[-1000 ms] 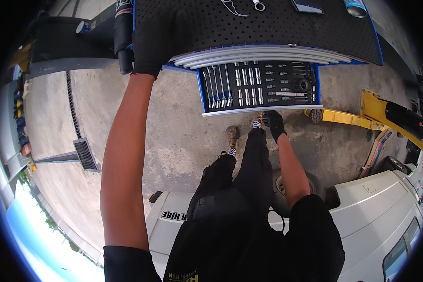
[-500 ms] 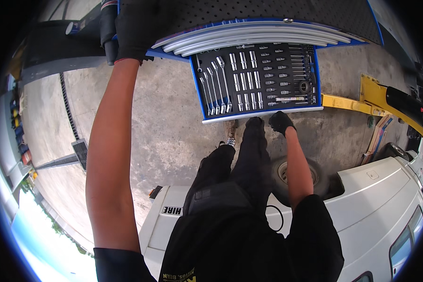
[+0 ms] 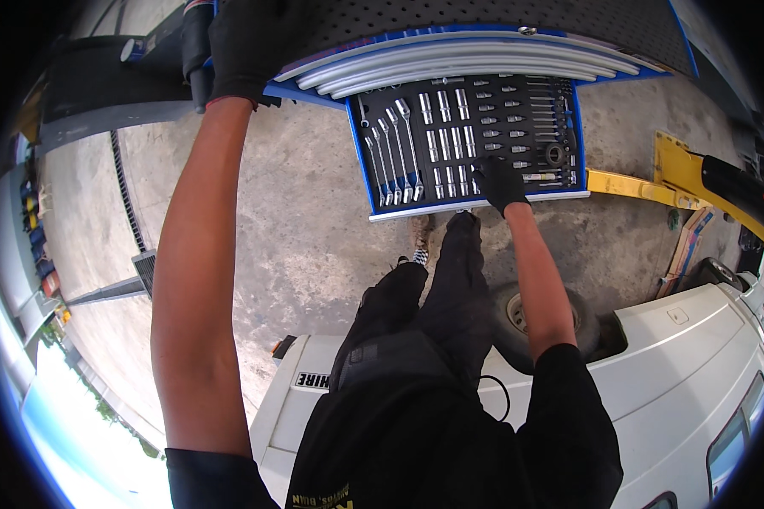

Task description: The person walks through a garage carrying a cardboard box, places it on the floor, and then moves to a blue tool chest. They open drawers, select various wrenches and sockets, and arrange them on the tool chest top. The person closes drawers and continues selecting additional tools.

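Observation:
An open tool drawer (image 3: 480, 206) with a blue frame holds a black foam insert. Combination wrenches (image 3: 385, 157) lie fanned out at its left, and rows of chrome sockets (image 3: 444, 144) stand beside them. My right hand (image 3: 499, 181), in a black glove, reaches over the drawer's front edge onto the sockets near the front. Its fingertips blend into the dark foam, so their grip does not show. At the upper left, my left hand (image 3: 250, 55), also gloved in black, is at the cabinet's corner beside a dark cylindrical tool (image 3: 196, 59); its fingers are hidden.
Above the drawer are more closed drawer fronts (image 3: 467, 64) and a black perforated top (image 3: 475, 15). Behind me stands a white vehicle (image 3: 654, 365) with a wheel (image 3: 526, 318). A yellow lift arm (image 3: 632, 187) lies to the right. A drain grate (image 3: 147, 273) is on the left.
My right hand has moved up and slightly left, from just outside the drawer's front edge to over the sockets. My left hand stays at the cabinet corner.

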